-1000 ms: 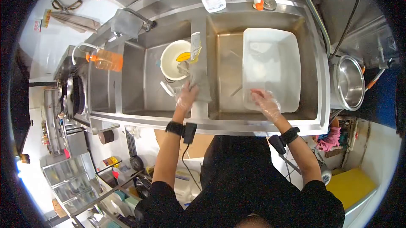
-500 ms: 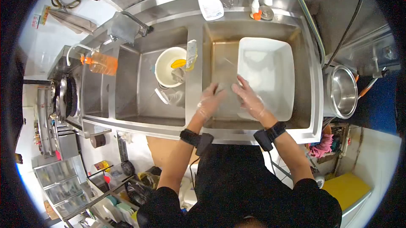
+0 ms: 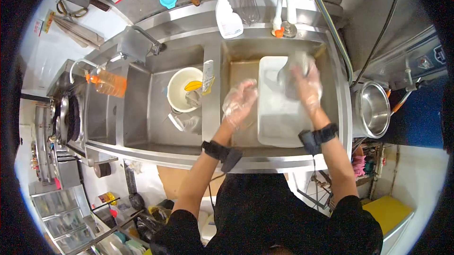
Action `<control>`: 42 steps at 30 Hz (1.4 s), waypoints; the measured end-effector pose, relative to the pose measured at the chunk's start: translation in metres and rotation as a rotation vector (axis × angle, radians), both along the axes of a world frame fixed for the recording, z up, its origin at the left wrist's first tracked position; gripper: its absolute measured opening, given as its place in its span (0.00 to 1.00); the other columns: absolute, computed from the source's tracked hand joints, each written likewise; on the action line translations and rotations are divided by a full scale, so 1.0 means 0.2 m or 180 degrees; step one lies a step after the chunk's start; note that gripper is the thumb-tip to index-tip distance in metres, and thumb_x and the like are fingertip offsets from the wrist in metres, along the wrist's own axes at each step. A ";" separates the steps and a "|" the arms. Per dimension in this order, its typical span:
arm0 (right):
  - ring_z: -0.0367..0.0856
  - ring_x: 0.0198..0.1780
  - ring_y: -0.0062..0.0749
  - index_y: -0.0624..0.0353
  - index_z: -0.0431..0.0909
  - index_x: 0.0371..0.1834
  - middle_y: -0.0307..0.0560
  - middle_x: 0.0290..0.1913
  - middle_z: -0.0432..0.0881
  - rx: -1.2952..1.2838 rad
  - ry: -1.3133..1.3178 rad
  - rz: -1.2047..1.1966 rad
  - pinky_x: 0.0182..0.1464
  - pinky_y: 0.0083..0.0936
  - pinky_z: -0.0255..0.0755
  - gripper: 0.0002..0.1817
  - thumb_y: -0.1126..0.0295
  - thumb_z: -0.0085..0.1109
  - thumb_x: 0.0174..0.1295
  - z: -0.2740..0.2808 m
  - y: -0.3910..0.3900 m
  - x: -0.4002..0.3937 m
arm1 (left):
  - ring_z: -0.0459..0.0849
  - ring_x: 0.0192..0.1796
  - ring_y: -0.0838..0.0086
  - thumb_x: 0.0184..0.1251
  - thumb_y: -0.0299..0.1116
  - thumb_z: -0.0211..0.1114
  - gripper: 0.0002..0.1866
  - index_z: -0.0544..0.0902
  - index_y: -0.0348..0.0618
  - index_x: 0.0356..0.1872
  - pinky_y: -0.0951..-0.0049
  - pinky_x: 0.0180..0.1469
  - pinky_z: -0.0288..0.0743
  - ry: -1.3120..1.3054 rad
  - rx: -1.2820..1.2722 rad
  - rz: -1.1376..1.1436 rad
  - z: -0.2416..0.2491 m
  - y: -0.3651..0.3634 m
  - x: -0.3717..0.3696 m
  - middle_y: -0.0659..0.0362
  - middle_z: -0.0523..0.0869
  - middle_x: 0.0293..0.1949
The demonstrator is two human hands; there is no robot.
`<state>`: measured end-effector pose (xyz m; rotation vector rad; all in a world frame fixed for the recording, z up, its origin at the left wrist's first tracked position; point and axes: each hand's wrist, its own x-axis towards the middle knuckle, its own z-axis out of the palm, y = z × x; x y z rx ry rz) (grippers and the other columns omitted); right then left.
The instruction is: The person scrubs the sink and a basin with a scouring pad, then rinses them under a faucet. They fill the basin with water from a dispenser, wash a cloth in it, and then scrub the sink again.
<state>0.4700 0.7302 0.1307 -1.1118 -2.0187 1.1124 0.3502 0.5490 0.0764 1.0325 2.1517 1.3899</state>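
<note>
My left hand [image 3: 240, 103], in a clear plastic glove, hovers over the right sink basin [image 3: 241, 62] just left of a white rectangular tub [image 3: 276, 129]; its fingers are loosely curled and slightly apart, with nothing visible in them. Over the upper right part of the tub is my right hand [image 3: 307, 85], gloved too and smeared by motion. Its fingers are bent round a blurred greyish thing [image 3: 301, 61] that I cannot make out. The tub stands in the basin, and no contents can be made out in it.
In the left basin stands a white bucket [image 3: 178, 98] with a yellow object inside. A spray bottle [image 3: 229, 21], a whisk [image 3: 249, 9] and a white faucet [image 3: 279, 11] line the back ledge. An orange bottle [image 3: 111, 84] is at left, a steel pot [image 3: 373, 109] at right.
My hands have moved apart: the right one up and right over the tub, the left slightly up and right. The whole view has shifted a little, so the sink appears lower.
</note>
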 end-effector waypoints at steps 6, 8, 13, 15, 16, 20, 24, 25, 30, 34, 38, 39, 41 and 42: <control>0.78 0.43 0.38 0.62 0.73 0.52 0.52 0.43 0.80 0.0906 0.0083 0.0648 0.47 0.31 0.71 0.23 0.57 0.55 0.60 0.24 0.18 -0.08 | 0.74 0.55 0.76 0.64 0.48 0.61 0.31 0.67 0.40 0.62 0.74 0.56 0.69 -0.1486 0.0896 -0.0640 0.37 0.23 -0.03 0.59 0.74 0.57; 0.76 0.41 0.31 0.63 0.73 0.49 0.48 0.39 0.79 0.1991 -0.0491 0.0960 0.45 0.25 0.70 0.21 0.57 0.54 0.61 0.17 0.16 -0.05 | 0.73 0.53 0.77 0.68 0.40 0.57 0.23 0.66 0.44 0.60 0.72 0.56 0.69 -0.1921 0.1017 -0.0732 0.49 0.25 0.02 0.64 0.74 0.54; 0.76 0.41 0.29 0.63 0.73 0.48 0.47 0.38 0.79 0.1726 -0.0511 0.1335 0.45 0.25 0.70 0.20 0.58 0.54 0.61 0.22 -0.02 0.01 | 0.75 0.53 0.73 0.68 0.43 0.55 0.22 0.67 0.44 0.58 0.67 0.55 0.71 -0.1953 0.0669 -0.0966 0.57 0.25 0.03 0.61 0.76 0.51; 0.76 0.41 0.28 0.63 0.73 0.47 0.47 0.38 0.79 0.1397 -0.0340 0.1349 0.45 0.25 0.70 0.20 0.58 0.54 0.61 0.26 -0.04 0.03 | 0.75 0.54 0.72 0.68 0.44 0.56 0.22 0.68 0.44 0.57 0.67 0.55 0.71 -0.2066 0.0699 -0.0951 0.59 0.25 0.05 0.61 0.76 0.52; 0.76 0.41 0.28 0.63 0.73 0.47 0.47 0.38 0.79 0.1186 -0.0236 0.1333 0.44 0.24 0.70 0.20 0.58 0.54 0.61 0.28 -0.06 0.05 | 0.75 0.54 0.72 0.68 0.44 0.56 0.22 0.68 0.44 0.57 0.67 0.55 0.71 -0.2127 0.0720 -0.0946 0.59 0.25 0.05 0.61 0.76 0.52; 0.75 0.40 0.27 0.63 0.73 0.46 0.46 0.37 0.78 0.0362 0.0281 0.1200 0.44 0.24 0.70 0.19 0.58 0.54 0.62 0.36 -0.13 0.10 | 0.75 0.55 0.71 0.68 0.44 0.56 0.22 0.68 0.44 0.57 0.66 0.57 0.70 -0.2552 0.0870 -0.0940 0.62 0.26 0.07 0.60 0.76 0.52; 0.75 0.40 0.26 0.63 0.74 0.45 0.45 0.37 0.78 -0.0329 0.0857 0.1006 0.43 0.23 0.70 0.18 0.58 0.54 0.62 0.41 -0.19 0.12 | 0.74 0.56 0.70 0.68 0.44 0.56 0.22 0.69 0.44 0.57 0.65 0.58 0.70 -0.3243 0.1088 -0.1032 0.62 0.23 0.12 0.60 0.76 0.53; 0.75 0.40 0.25 0.63 0.74 0.45 0.45 0.36 0.78 -0.0476 0.1001 0.0943 0.43 0.23 0.70 0.18 0.58 0.54 0.62 0.42 -0.21 0.12 | 0.74 0.56 0.70 0.68 0.44 0.56 0.22 0.69 0.44 0.57 0.64 0.58 0.70 -0.3414 0.1145 -0.1066 0.62 0.22 0.13 0.60 0.76 0.53; 0.74 0.39 0.24 0.63 0.74 0.44 0.44 0.36 0.78 -0.0986 0.1510 0.0581 0.43 0.22 0.70 0.18 0.58 0.54 0.62 0.44 -0.26 0.09 | 0.74 0.58 0.69 0.68 0.44 0.56 0.22 0.69 0.44 0.57 0.63 0.59 0.70 -0.3798 0.1311 -0.1107 0.62 0.25 0.17 0.59 0.77 0.54; 0.77 0.37 0.41 0.64 0.75 0.37 0.55 0.35 0.80 -0.0321 0.0964 0.0421 0.44 0.33 0.69 0.20 0.54 0.55 0.59 0.31 -0.13 0.05 | 0.79 0.51 0.71 0.68 0.42 0.57 0.18 0.72 0.44 0.53 0.64 0.53 0.74 -0.3792 0.1122 -0.0515 0.63 0.31 0.17 0.61 0.78 0.51; 0.70 0.35 0.17 0.56 0.73 0.40 0.37 0.32 0.74 -0.0604 0.0725 0.0475 0.35 0.20 0.68 0.15 0.55 0.51 0.65 0.15 -0.09 -0.04 | 0.80 0.47 0.74 0.68 0.41 0.56 0.13 0.73 0.49 0.49 0.66 0.49 0.76 -0.3488 0.1260 -0.0269 0.62 0.38 0.12 0.64 0.79 0.45; 0.72 0.36 0.22 0.57 0.73 0.42 0.39 0.32 0.75 -0.0726 0.0508 0.0490 0.37 0.21 0.69 0.16 0.55 0.50 0.65 0.20 -0.08 -0.05 | 0.80 0.47 0.75 0.68 0.41 0.56 0.13 0.73 0.49 0.49 0.67 0.49 0.76 -0.3416 0.1221 -0.0293 0.59 0.40 0.08 0.64 0.79 0.44; 0.76 0.42 0.39 0.59 0.72 0.50 0.51 0.36 0.78 0.0216 0.0070 0.0925 0.44 0.28 0.69 0.21 0.54 0.46 0.67 0.20 -0.06 -0.05 | 0.77 0.47 0.74 0.67 0.42 0.58 0.18 0.67 0.44 0.52 0.68 0.47 0.74 -0.3221 0.1286 -0.0233 0.54 0.46 -0.01 0.60 0.76 0.45; 0.76 0.44 0.43 0.61 0.72 0.51 0.54 0.38 0.78 0.0573 0.0221 0.0950 0.46 0.29 0.69 0.22 0.54 0.46 0.67 0.14 -0.02 -0.08 | 0.76 0.47 0.74 0.68 0.42 0.57 0.19 0.67 0.42 0.53 0.70 0.47 0.74 -0.3045 0.1262 -0.0195 0.51 0.48 -0.07 0.60 0.76 0.46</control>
